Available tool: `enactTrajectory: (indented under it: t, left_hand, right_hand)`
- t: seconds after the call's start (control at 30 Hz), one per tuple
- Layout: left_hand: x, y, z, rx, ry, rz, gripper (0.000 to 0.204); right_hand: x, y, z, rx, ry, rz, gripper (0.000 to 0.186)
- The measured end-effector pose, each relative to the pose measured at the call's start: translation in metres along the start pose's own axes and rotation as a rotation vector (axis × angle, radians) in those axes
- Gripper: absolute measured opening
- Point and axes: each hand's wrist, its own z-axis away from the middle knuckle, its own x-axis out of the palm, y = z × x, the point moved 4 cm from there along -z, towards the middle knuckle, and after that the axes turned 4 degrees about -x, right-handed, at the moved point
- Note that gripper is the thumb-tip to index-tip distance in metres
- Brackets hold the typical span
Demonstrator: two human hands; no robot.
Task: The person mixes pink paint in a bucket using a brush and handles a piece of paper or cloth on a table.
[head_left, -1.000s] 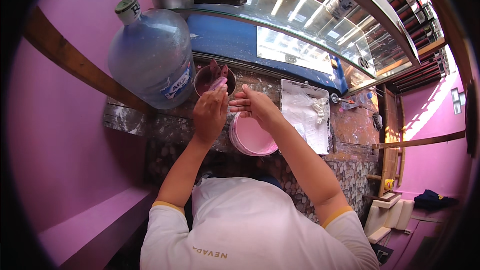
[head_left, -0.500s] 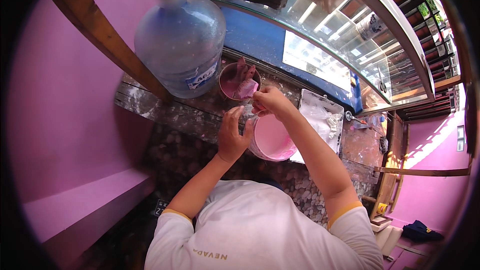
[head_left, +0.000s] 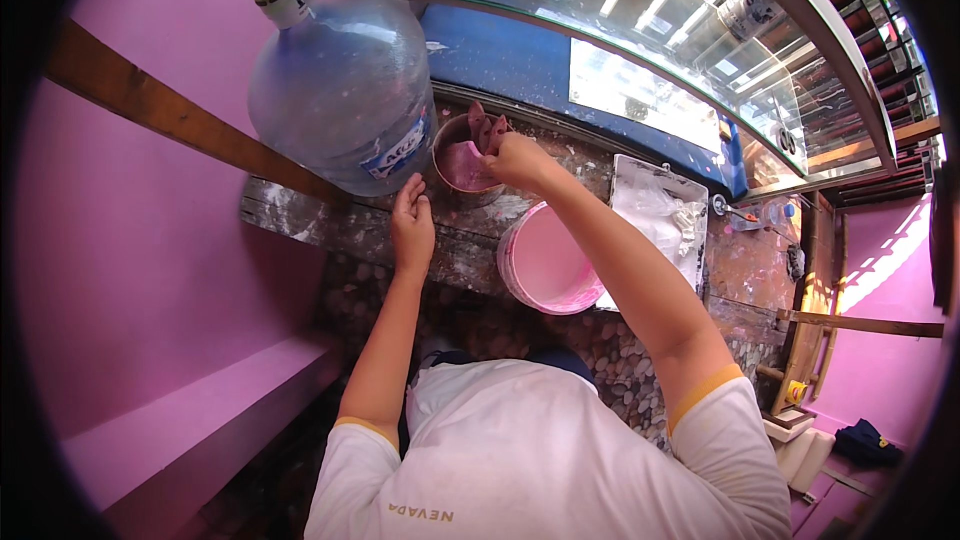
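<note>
My right hand [head_left: 515,162] is closed at the right rim of a round pot [head_left: 440,172], gripping a thin pink piece [head_left: 464,157] that reaches into it. Its exact kind is unclear, and my fingers hide part of it. Dull pink, crumpled-looking pieces [head_left: 480,120] stick up at the pot's far side. My left hand [head_left: 412,225] is held just left of the pot, fingers stretched out, with nothing in it. Nearer me and to the right stands a pink bucket [head_left: 508,275] with pale pink paint [head_left: 552,258] inside.
A large blue water bottle [head_left: 340,100] stands at the left on the worn wooden bench [head_left: 300,215], beside a slanting wooden post [head_left: 190,115]. Right of the bucket sits a white paint tray [head_left: 700,250] with plastic in it. A glass case [head_left: 660,50] rises behind.
My right hand has moved left and away from me, bringing the pink piece into the pot. My left hand has moved left, away from the bucket, and its fingers have straightened.
</note>
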Motion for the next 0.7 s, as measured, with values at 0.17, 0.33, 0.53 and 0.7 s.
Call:
enactTrajectory:
  t: [0.17, 0.33, 0.53, 0.7]
  left_hand:
    - [0.009, 0.004, -0.014, -0.111, -0.058, 0.13, 0.045]
    - [0.015, 0.001, -0.014, -0.179, -0.088, 0.269, 0.05]
    - [0.014, 0.0, -0.017, -0.191, -0.122, 0.299, 0.05]
    - [0.013, 0.002, -0.021, -0.206, -0.141, 0.283, 0.047]
  right_hand:
    - [0.008, 0.006, -0.011, -0.18, -0.034, -0.167, 0.031]
    - [0.002, 0.016, -0.025, -0.254, -0.07, -0.125, 0.03]
    - [-0.002, 0.024, -0.029, -0.253, -0.163, -0.22, 0.029]
    - [-0.002, 0.027, -0.03, -0.295, -0.153, -0.267, 0.03]
